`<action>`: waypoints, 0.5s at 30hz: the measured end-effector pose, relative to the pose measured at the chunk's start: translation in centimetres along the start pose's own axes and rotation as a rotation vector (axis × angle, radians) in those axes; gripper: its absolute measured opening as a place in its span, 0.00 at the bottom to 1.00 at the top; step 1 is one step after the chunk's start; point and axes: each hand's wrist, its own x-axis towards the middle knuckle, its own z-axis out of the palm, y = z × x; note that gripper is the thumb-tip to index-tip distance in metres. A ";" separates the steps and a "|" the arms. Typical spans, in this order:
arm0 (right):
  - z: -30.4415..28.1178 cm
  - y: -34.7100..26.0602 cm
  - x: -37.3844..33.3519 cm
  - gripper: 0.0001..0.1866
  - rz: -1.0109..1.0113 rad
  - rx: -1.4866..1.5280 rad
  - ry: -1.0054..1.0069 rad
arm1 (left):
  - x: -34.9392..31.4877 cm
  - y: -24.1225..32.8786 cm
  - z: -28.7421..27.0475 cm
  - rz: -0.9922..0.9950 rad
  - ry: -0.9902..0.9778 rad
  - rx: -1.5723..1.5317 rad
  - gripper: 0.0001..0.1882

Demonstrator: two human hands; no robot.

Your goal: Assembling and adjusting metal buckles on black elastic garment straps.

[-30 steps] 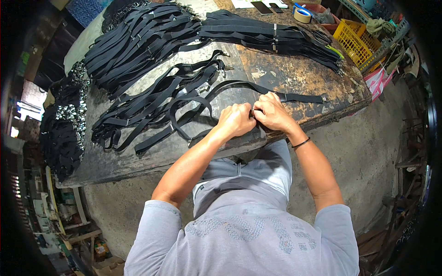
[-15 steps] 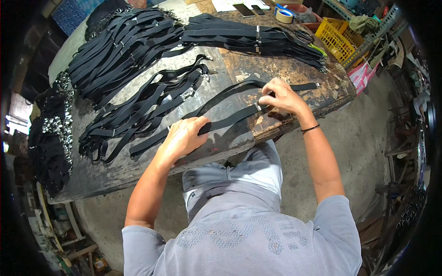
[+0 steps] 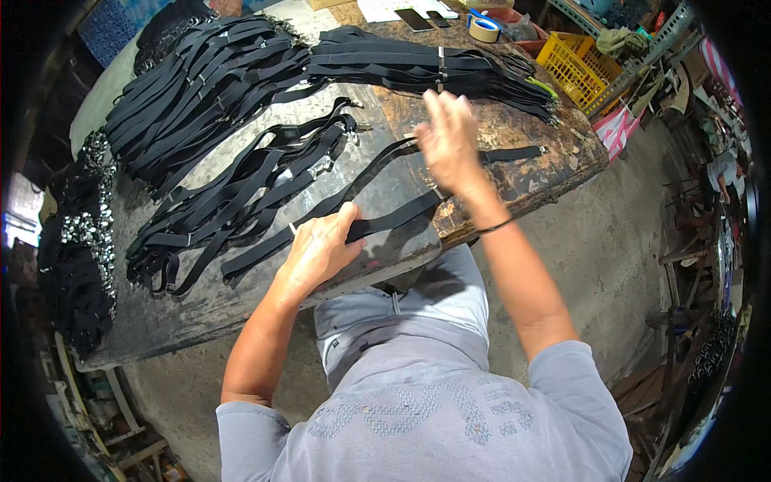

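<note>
A black strap [image 3: 401,213] with metal sliders lies lengthwise along the near part of the worn table, its upper run looping behind my hands. My left hand [image 3: 323,245] is closed on this strap near a metal slider, its fingertips partly hidden. Above the strap's right part, my right hand [image 3: 451,149] is raised with fingers stretched out and slightly smeared; nothing shows in it. The strap's far right end [image 3: 518,153] rests on the bare wood. Just left of my left hand lies a loose group of black straps [image 3: 249,181] with metal clips.
Behind are a large heap of black straps [image 3: 201,80] and a bundle of straps [image 3: 377,58]. A roll of tape [image 3: 483,30] and a phone [image 3: 414,19] sit at the back. Beyond the table's right edge stands a yellow crate [image 3: 570,71].
My right hand has let go of the strap and moved up and left, its fingers straightening. My left hand keeps its place on the strap. The view has shifted slightly.
</note>
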 end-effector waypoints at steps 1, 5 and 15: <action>1.5 -1.5 -2.8 0.32 0.066 -0.087 -0.249 | -0.3 0.0 -0.1 -0.045 -0.024 0.006 0.21; 3.4 -2.8 -4.5 0.36 0.166 -0.197 -0.517 | -2.0 -1.1 -0.5 -0.110 -0.015 0.002 0.21; 3.3 -2.4 -4.7 0.35 0.144 -0.209 -0.522 | -6.5 -4.7 -2.6 -0.017 -0.195 -0.394 0.16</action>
